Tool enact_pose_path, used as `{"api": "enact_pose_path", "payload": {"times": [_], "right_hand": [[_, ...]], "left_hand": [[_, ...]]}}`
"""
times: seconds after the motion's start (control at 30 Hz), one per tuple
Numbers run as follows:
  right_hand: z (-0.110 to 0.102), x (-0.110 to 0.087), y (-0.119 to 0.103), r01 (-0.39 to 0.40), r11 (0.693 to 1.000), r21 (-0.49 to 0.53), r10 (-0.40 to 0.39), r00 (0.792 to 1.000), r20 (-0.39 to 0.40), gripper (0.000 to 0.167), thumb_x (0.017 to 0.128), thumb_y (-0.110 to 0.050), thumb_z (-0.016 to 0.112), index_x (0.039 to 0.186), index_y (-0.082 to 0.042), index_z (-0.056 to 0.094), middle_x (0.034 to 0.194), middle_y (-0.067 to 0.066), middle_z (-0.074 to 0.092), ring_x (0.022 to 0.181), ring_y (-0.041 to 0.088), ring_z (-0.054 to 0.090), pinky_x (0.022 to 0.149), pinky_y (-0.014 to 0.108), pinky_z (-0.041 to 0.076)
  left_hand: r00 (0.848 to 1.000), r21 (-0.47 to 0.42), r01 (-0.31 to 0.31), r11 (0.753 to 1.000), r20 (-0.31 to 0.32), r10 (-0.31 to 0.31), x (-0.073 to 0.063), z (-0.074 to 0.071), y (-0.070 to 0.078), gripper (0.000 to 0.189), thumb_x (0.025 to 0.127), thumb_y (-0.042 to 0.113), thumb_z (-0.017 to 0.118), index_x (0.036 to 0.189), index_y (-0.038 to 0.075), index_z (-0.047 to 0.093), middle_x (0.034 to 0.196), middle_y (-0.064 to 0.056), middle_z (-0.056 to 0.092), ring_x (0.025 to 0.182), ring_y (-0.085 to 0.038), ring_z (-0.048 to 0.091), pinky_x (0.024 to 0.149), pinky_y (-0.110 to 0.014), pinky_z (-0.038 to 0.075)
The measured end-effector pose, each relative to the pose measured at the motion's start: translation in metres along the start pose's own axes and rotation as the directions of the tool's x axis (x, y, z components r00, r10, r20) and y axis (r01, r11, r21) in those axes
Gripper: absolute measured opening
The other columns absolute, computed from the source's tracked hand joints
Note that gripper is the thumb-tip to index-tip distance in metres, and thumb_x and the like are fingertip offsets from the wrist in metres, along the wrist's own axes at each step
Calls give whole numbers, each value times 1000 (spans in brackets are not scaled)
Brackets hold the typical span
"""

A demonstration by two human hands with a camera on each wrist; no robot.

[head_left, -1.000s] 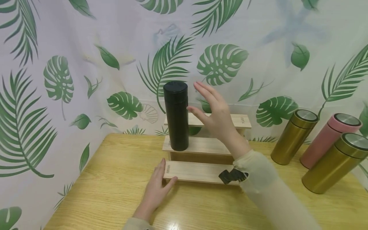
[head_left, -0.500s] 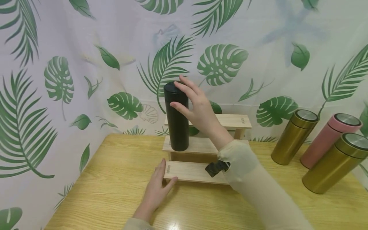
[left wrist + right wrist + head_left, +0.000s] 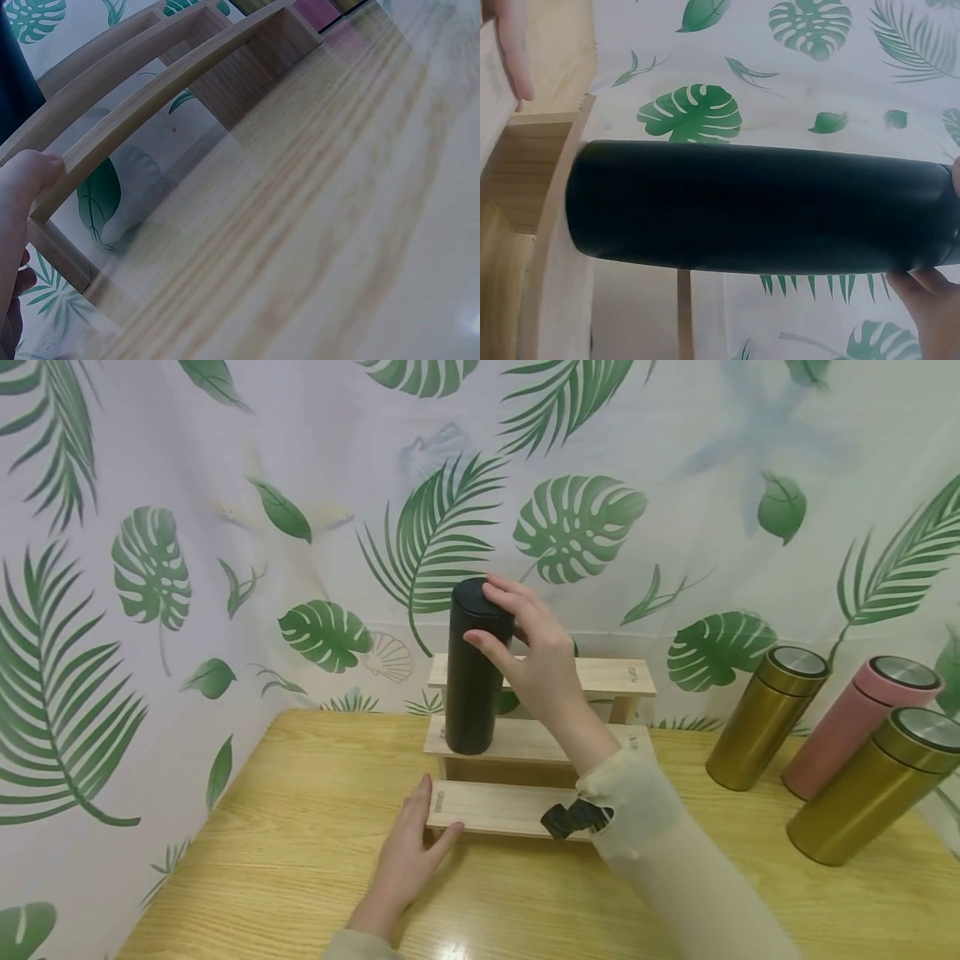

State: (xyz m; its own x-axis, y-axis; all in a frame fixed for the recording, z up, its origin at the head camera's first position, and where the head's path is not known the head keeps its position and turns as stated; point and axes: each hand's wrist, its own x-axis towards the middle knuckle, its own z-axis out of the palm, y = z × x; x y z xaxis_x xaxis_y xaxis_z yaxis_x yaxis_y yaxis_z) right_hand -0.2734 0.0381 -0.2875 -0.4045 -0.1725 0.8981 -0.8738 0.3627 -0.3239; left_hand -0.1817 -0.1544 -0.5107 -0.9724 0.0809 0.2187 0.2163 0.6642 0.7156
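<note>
A black thermos bottle stands on the left part of the middle step of a three-tier wooden display stand, its top leaning a little to the right. My right hand grips it around the lid, thumb in front and fingers over the far side. In the right wrist view the bottle stretches across the picture, with fingertips at its lid end. My left hand holds the left end of the lowest step. The left wrist view shows that thumb on the step's front edge, other fingers curled lower down.
On the right of the wooden table stand a gold thermos, a pink thermos and a second gold thermos. A leaf-patterned cloth hangs close behind the stand.
My right hand has come left onto the bottle's lid and taken hold of it. The bottle's top has since tipped slightly right, its base still on the middle step. My left hand has stayed put.
</note>
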Motion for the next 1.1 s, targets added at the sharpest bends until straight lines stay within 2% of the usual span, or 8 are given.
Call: {"api": "enact_pose_path", "payload": {"times": [0.33, 0.47, 0.57, 0.77, 0.9, 1.1], "right_hand": [[-18, -18, 0, -4, 990, 143, 26, 988, -152, 52, 72, 4, 79, 121, 3, 62, 129, 9, 58, 113, 22, 59, 84, 29, 55], [-22, -24, -1, 33, 983, 183, 9, 974, -227, 45, 77, -8, 78, 117, 6, 65, 125, 13, 61, 111, 28, 60, 84, 30, 55], [-29, -26, -3, 51, 979, 200, 4, 964, -266, 47, 79, -20, 76, 115, 8, 65, 124, 16, 62, 112, 31, 60, 87, 31, 54], [-56, -27, -10, 53, 971, 235, 18, 956, -291, 51, 77, -22, 77, 112, 12, 64, 122, 20, 62, 112, 34, 59, 92, 36, 51], [-77, -26, -24, 41, 976, 213, 24, 956, -293, 52, 78, -26, 76, 108, 14, 65, 117, 25, 63, 109, 32, 61, 93, 34, 50], [-104, -31, -31, 35, 998, 58, -15, 951, -308, 52, 79, -35, 76, 101, 11, 69, 109, 25, 66, 105, 26, 64, 90, 27, 52]], "left_hand": [[1000, -7, 2, 1000, -2, -2, 1, -3, -1, 91, 89, 65, 47, 154, 11, 13, 157, -8, 20, 141, -35, 19, 112, -54, 18], [1000, -8, -13, 1000, -7, 13, 0, -2, 0, 91, 89, 64, 48, 154, 9, 14, 157, -10, 20, 141, -35, 20, 113, -52, 18], [1000, -4, -22, 1000, -7, 22, 1, -1, 1, 90, 90, 63, 48, 153, 9, 14, 157, -10, 20, 141, -34, 20, 113, -51, 18], [1000, 3, -22, 1000, -7, 22, 1, -1, 4, 89, 90, 63, 48, 153, 9, 15, 157, -9, 20, 141, -33, 22, 113, -51, 19], [1000, 1, -14, 1000, -6, 14, 0, 0, 4, 89, 90, 63, 47, 154, 11, 14, 157, -9, 20, 141, -33, 21, 112, -52, 19], [1000, 2, -14, 1000, -4, 14, 0, 0, 2, 90, 90, 64, 47, 154, 10, 14, 157, -8, 20, 141, -32, 21, 113, -50, 19]]}}
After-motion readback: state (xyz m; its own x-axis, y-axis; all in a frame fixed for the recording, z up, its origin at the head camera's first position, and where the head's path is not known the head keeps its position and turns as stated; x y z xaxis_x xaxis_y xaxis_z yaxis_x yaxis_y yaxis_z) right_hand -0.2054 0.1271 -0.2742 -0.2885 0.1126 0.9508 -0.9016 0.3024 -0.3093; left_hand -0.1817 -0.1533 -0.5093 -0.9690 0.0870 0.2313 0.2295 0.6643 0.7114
